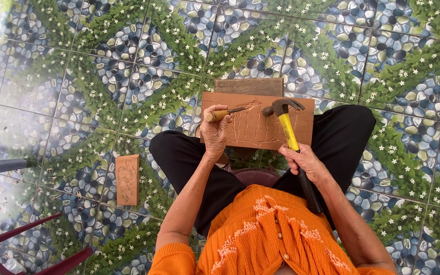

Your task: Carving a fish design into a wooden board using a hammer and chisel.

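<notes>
- board [281, 130] sits across the lap, propped so the carving faces up
- left hand [214, 133] has its grip wrapped round the chisel [225, 113], tip angled onto the wood
- right hand [304, 160] is clenched mid-handle on the hammer [287, 122], head hovering near the chisel
- spare carved block [127, 179] lies on the floor

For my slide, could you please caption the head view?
Seated carver's left hand sets a chisel on a wooden panel; right hand grips a yellow-handled hammer.

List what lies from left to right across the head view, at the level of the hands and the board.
Small carved wooden block on the tiled floor → left hand holding a chisel → wooden board with carved lines → hammer with a yellow handle, gripped by the right hand.
</notes>
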